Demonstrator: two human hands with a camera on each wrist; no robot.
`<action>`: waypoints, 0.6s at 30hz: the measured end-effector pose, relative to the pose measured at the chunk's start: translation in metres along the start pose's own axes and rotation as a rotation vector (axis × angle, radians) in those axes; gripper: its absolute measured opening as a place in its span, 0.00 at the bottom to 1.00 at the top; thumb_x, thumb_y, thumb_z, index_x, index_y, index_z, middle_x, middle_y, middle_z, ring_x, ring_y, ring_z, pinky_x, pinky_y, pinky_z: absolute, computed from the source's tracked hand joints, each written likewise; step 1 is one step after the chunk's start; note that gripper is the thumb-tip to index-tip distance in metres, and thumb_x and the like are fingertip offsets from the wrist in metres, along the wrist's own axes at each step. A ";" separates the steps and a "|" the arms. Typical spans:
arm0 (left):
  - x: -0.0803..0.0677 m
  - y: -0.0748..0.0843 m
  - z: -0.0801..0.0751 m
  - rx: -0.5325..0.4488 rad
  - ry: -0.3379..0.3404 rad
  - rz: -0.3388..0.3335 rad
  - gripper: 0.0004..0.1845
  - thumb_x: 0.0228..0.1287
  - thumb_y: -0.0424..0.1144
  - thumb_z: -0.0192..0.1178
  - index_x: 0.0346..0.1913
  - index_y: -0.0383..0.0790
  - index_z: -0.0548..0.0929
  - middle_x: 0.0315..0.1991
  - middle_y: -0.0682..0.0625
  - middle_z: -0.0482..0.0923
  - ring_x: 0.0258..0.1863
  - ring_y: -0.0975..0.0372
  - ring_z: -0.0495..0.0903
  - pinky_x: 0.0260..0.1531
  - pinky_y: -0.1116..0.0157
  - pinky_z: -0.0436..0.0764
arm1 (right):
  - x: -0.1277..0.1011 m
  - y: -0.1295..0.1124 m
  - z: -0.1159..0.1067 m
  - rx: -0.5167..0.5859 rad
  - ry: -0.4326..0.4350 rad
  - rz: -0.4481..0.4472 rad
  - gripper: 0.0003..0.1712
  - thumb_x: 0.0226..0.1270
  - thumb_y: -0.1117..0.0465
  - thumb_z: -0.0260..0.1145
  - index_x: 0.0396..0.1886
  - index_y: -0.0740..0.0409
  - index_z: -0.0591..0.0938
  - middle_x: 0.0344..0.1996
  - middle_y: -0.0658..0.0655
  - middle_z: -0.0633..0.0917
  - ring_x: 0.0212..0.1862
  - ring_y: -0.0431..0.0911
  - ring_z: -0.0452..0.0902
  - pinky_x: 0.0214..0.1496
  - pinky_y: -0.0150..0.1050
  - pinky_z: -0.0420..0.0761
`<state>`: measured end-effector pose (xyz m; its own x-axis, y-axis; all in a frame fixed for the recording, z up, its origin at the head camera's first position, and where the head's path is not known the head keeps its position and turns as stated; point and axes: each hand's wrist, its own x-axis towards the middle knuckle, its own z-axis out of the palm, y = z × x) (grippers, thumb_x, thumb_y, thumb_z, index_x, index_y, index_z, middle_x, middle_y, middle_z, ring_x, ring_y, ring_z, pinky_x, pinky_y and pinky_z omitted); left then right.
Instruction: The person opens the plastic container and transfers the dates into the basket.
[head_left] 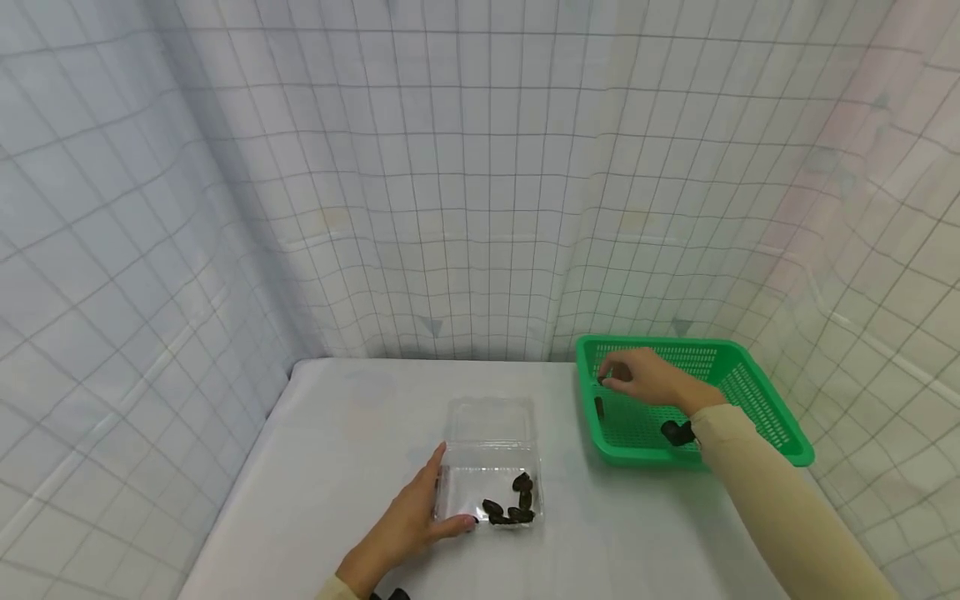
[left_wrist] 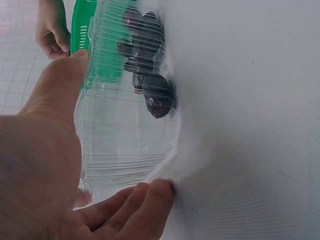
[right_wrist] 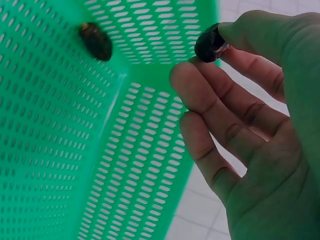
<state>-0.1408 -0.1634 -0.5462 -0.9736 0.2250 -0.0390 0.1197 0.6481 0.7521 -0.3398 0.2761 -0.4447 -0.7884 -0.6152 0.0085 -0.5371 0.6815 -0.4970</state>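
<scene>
pinching glossy dark date [right_wrist: 210, 43], perforated green basket [right_wrist: 60, 150]

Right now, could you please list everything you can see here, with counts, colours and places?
Table: one, white cloth, front.
Clear plastic container: one, lid open, table centre.
Dark pieces in the container: about five, near right corner.
Green basket: one, table right.
Loose dark piece: one, on the basket floor.
Pinched dark piece: one, in fingertips.
Left hand: touches the container's left side.
Right hand: over the basket, pinching a piece.
</scene>
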 end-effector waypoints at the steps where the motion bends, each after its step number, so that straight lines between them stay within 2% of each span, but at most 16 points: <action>1: 0.000 0.000 0.000 0.004 0.002 0.003 0.73 0.63 0.57 0.89 0.95 0.31 0.51 0.87 0.24 0.69 0.81 0.36 0.78 0.78 0.33 0.77 | 0.001 0.002 0.000 0.004 -0.003 0.003 0.08 0.88 0.62 0.72 0.58 0.59 0.92 0.46 0.55 0.95 0.44 0.38 0.86 0.50 0.42 0.87; 8: -0.002 -0.003 -0.001 0.008 0.001 0.015 0.72 0.64 0.57 0.89 0.95 0.31 0.52 0.85 0.25 0.71 0.75 0.40 0.82 0.74 0.34 0.81 | 0.011 0.015 0.003 -0.014 -0.019 0.059 0.08 0.87 0.60 0.73 0.56 0.58 0.91 0.45 0.55 0.94 0.45 0.43 0.88 0.51 0.49 0.89; 13: -0.003 -0.003 0.000 0.008 -0.006 0.004 0.72 0.64 0.58 0.89 0.95 0.31 0.52 0.86 0.25 0.70 0.77 0.39 0.81 0.76 0.33 0.79 | 0.015 0.025 0.007 -0.041 -0.027 0.078 0.09 0.85 0.59 0.74 0.54 0.58 0.91 0.49 0.60 0.94 0.52 0.54 0.92 0.57 0.59 0.91; 18: -0.002 -0.002 -0.001 0.004 -0.011 0.010 0.72 0.65 0.57 0.88 0.95 0.30 0.51 0.86 0.24 0.69 0.77 0.37 0.81 0.75 0.32 0.80 | 0.013 0.030 0.009 -0.054 -0.046 0.126 0.09 0.85 0.58 0.74 0.53 0.59 0.92 0.51 0.64 0.94 0.54 0.59 0.92 0.56 0.60 0.92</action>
<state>-0.1391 -0.1655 -0.5470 -0.9702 0.2393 -0.0389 0.1299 0.6486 0.7499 -0.3634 0.2856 -0.4673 -0.8365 -0.5402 -0.0915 -0.4512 0.7740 -0.4441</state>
